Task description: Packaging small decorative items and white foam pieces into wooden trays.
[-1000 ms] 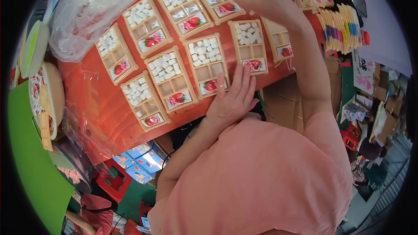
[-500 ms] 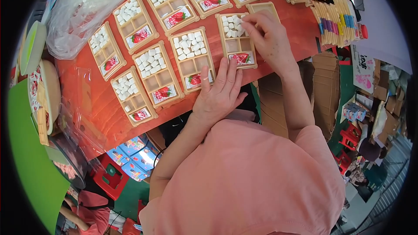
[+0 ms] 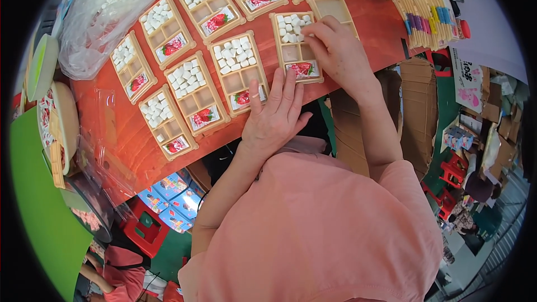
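Observation:
My right hand point(image 3: 342, 59) bends over a beige divided tray point(image 3: 291, 53), thumb and fingers drawn together at the right edge of its white marshmallows point(image 3: 292, 26). Whatever those fingertips hold is hidden. Stretched out flat, the fingers of my left hand point(image 3: 273, 114) reach the tray's lower left corner, beside a packet with a strawberry picture point(image 3: 302, 70) in the bottom compartment. Just left stands a similar tray point(image 3: 235, 83), marshmallows in its large upper compartment and a strawberry packet below. Another beige tray point(image 3: 330, 7) is partly covered by my right hand.
Several more filled trays point(image 3: 190, 103) stand in rows on the red table point(image 3: 126, 151). A clear plastic bag of marshmallows point(image 3: 84, 39) lies at the far left. Bundles of wooden sticks with coloured bands point(image 3: 428, 22) lie far right. Cardboard point(image 3: 417, 117) stands below the table edge.
The trays sit slightly further left and higher in view. My right hand stays over the same tray, fingers curled a little tighter by the marshmallows. My left hand remains flat.

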